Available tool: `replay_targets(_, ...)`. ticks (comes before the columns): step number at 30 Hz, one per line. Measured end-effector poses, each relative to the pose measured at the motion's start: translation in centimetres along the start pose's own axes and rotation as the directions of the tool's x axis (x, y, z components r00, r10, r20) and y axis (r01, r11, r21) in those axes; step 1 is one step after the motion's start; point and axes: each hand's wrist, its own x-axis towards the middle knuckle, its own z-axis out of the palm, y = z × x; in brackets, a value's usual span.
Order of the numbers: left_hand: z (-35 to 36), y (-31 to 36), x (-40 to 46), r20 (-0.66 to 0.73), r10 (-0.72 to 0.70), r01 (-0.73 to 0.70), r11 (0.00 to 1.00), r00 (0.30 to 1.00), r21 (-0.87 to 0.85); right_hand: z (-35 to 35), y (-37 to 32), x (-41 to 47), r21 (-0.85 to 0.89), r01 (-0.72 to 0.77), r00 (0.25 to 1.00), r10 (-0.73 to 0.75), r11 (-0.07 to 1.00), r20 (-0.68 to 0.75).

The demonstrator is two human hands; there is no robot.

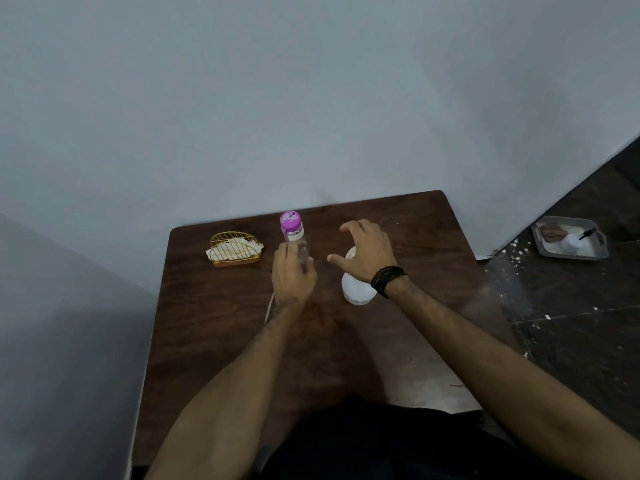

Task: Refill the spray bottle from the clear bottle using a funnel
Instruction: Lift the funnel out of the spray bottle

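Observation:
A clear bottle (296,239) with a pink cap stands upright on the dark wooden table (214,327). My left hand (292,277) is wrapped around its lower body. A white bottle (356,289) stands to the right of it, its top hidden under my right hand (367,252). That hand hovers over the white bottle with fingers spread and holds nothing. A dark wristband sits on my right wrist. No funnel shows in the head view.
A gold wire holder (235,249) with white napkins sits at the table's back left. A grey wall runs just behind the table. On the dark floor at the right lies a metal tray (571,239) with small items.

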Motion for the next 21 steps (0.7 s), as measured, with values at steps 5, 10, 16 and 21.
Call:
replay_targets(5, 2.6, 0.1, -1.4, 0.339, -0.007, 0.022, 0.999, 0.941, -0.041, 0.1, 2.1, -0.9, -0.121, -0.040, 0.955, 0.074, 0.992, 0.287)
replay_targets(10, 4.7, 0.4, -1.4, 0.551, 0.054, 0.000, 0.995, 0.833, -0.098, 0.4, 3.0, -1.1, -0.079, -0.062, 0.956, 0.082, 0.995, 0.282)
replay_targets(16, 5.7, 1.2, -0.9, 0.613, 0.094, -0.011, 0.991, 0.785, -0.137, -2.8, 3.9, 1.0, 0.126, -0.185, 0.955, 0.148, 0.975, 0.258)
replay_targets(21, 6.8, 1.6, -0.5, 0.627, 0.062, -0.009, 0.996, 0.776, -0.087, -5.8, 5.8, 2.6, 0.447, -0.429, 0.899, 0.321, 0.785, 0.298)
